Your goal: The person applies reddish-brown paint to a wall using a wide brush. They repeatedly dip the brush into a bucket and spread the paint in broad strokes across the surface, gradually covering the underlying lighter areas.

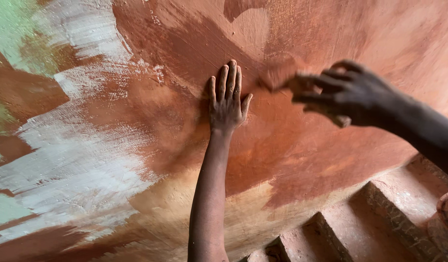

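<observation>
Steps (379,213) of rough, reddish masonry climb below the wall (151,126), at the lower right of the view, nearest the camera. Above them the left forearm rises straight up to the wall, and the left hand (226,99) lies flat against it, palm on the surface, fingers straight and close together, thumb angled out. It grips nothing; it looks placed there to steady the body on the stair, though that is a judgement.

The right hand (345,94) reaches in from the right with the wrist bent, fingers curled around a small rust-coloured pad (282,77), perhaps a cloth or sponge; motion blur hides its exact kind. The pad meets the wall just right of the left hand's fingertips, and the blur suggests a rubbing stroke. Holding it in curled fingers would let the hand press it flat on the surface.

The wall itself is coated in reddish-brown wash around both hands. Farther left of the left hand, streaks of white (83,165) show through, and at the far left edge patches of pale green (10,24) remain uncovered.
</observation>
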